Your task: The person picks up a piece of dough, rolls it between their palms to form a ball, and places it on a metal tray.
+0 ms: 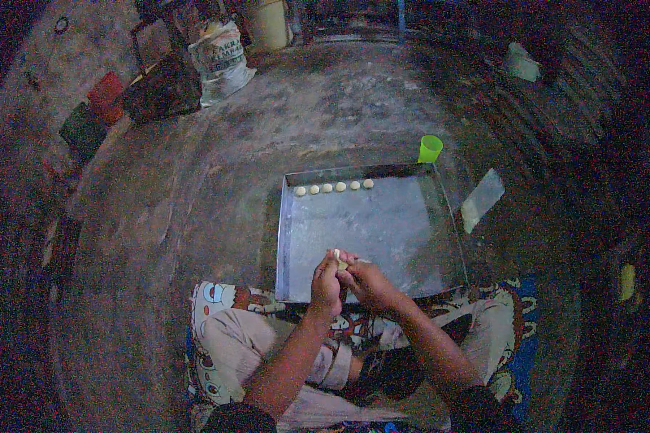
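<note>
My left hand (327,287) and my right hand (368,283) meet over the near part of a square metal tray (282,238), both closed around a small lump of pale dough (339,261) at their fingertips. The fingers partly hide the lump. Along the tray's far left edge lies a row of several small round dough pieces (340,187). The rest of the tray's surface has a pale, powdery look.
A green cup (430,148) stands beyond the tray's back right corner; a pale flat sheet (482,200) lies right of it. A white sack (219,68), red container (105,97) and cream bucket (267,22) are farther back. I sit cross-legged on a patterned mat (213,294).
</note>
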